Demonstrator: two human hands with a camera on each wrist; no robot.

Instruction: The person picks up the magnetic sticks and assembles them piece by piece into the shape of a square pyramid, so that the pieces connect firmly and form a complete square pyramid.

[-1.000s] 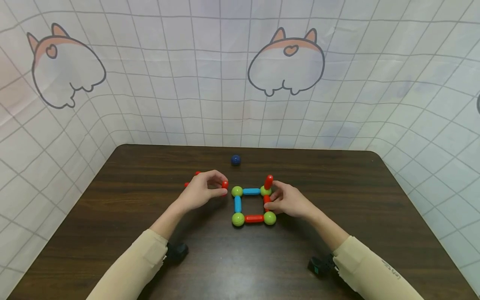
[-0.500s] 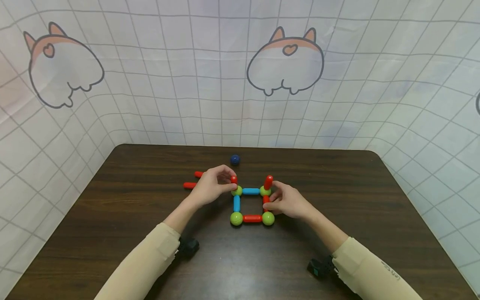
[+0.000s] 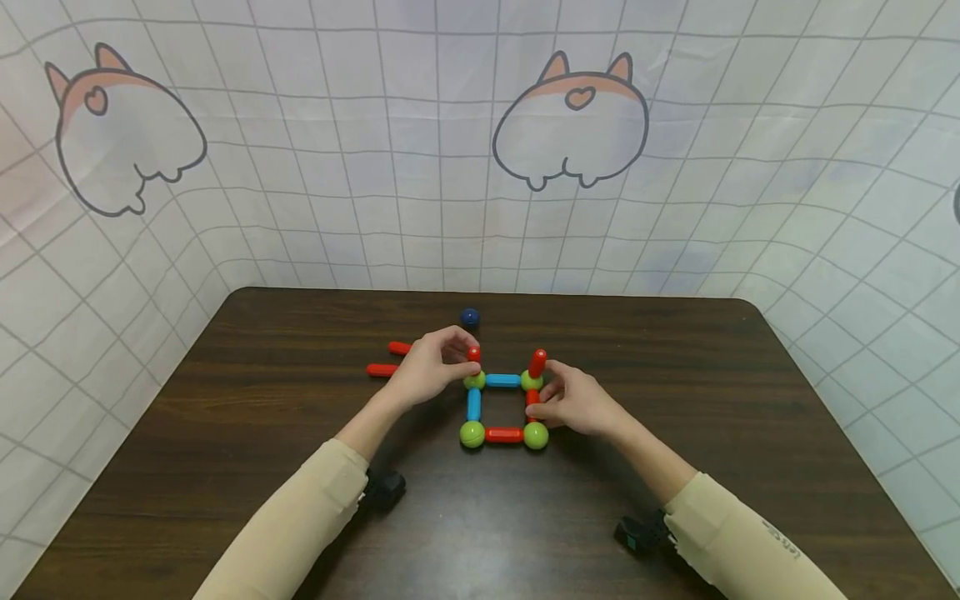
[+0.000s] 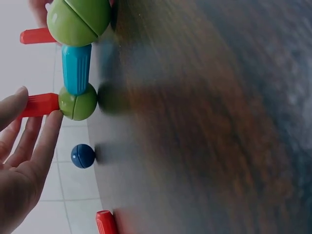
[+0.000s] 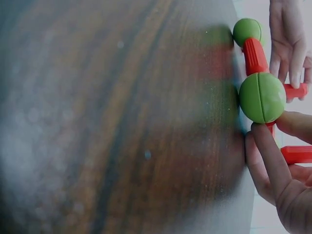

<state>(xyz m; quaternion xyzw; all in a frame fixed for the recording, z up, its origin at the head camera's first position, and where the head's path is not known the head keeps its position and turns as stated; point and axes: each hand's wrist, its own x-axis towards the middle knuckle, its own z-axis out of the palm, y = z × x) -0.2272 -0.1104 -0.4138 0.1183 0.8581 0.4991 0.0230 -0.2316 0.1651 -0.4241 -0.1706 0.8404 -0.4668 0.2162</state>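
A square of rods and green balls lies on the table, with blue rods (image 3: 503, 381) at the back and left and a red rod (image 3: 504, 435) in front. At its far left corner, my left hand (image 3: 431, 367) pinches an upright red rod (image 4: 41, 105) whose end meets the green ball (image 4: 78, 102). My right hand (image 3: 581, 402) grips the square's right-side red rod (image 3: 532, 398) between thumb and fingers, its fingertips close to the near green ball (image 5: 262, 97) in the right wrist view. Another red rod (image 3: 537, 363) stands up from the far right ball.
Behind the square sits a dark blue ball (image 3: 469, 317). Two loose red rods (image 3: 382, 370) lie left of it, partly behind my left hand. The brown table (image 3: 480, 525) ends at a hanging white gridded cloth (image 3: 360, 208).
My left hand has carried its red rod rightward onto the far left green ball, where it now stands upright. The right hand keeps its place on the right-side rod.
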